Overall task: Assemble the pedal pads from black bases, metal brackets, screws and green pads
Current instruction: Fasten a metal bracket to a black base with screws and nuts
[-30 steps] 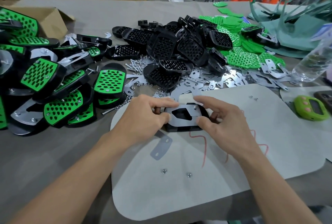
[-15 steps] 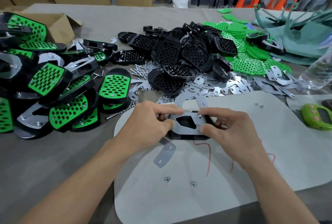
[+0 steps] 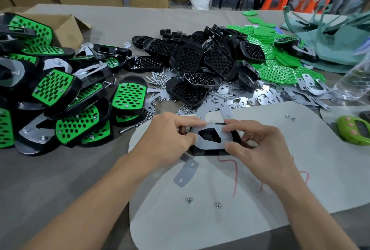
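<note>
Seating a metal bracket (image 3: pixel 213 138) onto a black base (image 3: pixel 208 152), a person is working with both hands on a pale mat (image 3: pixel 260 199). The left hand (image 3: pixel 170 139) is pinching the bracket's left end between thumb and fingers; the right hand (image 3: pixel 258 147) is pinching its right end the same way. The base is lying under the bracket, between the hands. This looks like the alignment step. Next, probably, fastening: two nuts (image 3: pixel 188 200) are lying just nearer than the hands (screws sit beyond the left hand).
</note>
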Demonstrator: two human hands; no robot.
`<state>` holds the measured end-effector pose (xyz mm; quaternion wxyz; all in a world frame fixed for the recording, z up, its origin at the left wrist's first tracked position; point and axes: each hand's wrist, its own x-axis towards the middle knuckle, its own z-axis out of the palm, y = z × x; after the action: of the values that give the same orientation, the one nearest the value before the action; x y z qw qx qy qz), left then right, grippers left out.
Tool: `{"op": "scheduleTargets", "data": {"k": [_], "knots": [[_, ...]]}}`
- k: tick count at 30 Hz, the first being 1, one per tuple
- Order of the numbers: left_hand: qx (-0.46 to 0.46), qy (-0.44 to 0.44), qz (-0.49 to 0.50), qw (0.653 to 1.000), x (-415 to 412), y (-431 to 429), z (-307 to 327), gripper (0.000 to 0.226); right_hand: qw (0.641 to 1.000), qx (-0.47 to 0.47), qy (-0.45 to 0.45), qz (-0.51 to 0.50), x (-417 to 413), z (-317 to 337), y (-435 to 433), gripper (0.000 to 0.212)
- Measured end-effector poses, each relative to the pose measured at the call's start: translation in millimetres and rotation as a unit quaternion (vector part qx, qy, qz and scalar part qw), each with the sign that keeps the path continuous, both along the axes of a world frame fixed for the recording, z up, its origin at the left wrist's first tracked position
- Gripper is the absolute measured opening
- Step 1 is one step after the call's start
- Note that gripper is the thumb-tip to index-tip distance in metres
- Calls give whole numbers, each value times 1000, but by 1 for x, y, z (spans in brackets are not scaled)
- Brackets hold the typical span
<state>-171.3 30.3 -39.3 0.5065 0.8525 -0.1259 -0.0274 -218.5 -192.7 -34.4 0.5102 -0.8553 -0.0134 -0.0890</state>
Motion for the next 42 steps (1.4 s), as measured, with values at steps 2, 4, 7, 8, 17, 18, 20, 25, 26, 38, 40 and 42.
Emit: {"op": "scheduleTargets", "data": {"k": [2, 4, 7, 8, 17, 18, 20, 25, 26, 38, 40, 42], "knots": [[-9, 1, 1, 1000, -1, 0, 0, 42, 1000, -15, 0, -3, 0, -1, 0, 43], [-17, 4, -2, 1000, -2, 0, 1, 42, 999, -36, 3, -9, 1, -1, 0, 52], [-8, -6, -7, 1000, -3, -1, 2, 43, 999, -42, 14, -20, 3, -1, 1, 50], [0, -13, -6, 1000, -4, -2, 2, 45, 999, -41, 16, -21, 3, -1, 1, 48], [126, -121, 31, 984, -15, 2, 14, 44, 999, -36, 6, 1, 4, 2, 6, 44], [132, -122, 31, 983, -16, 1, 15, 43, 1000, -29, 6, -1, 4, 2, 6, 43], [130, -119, 31, 984, -16, 1, 15, 43, 1000, -12, 12, -1, 5, 1, 6, 42], [117, -130, 11, 985, -15, 1, 13, 45, 1000, -14, 8, -18, 3, 0, 8, 48], [116, -134, 11, 984, -16, 1, 12, 45, 1000, -13, 6, -21, 1, 1, 9, 50], [103, -105, 10, 989, -13, 5, 6, 40, 999, -18, 35, 3, 9, 0, 9, 47], [92, -104, -7, 990, -13, 6, 7, 47, 998, -51, 18, 17, 6, 1, 12, 46], [99, -116, -16, 988, -13, 6, 8, 53, 997, -66, 8, 24, 4, 1, 13, 45]]}}
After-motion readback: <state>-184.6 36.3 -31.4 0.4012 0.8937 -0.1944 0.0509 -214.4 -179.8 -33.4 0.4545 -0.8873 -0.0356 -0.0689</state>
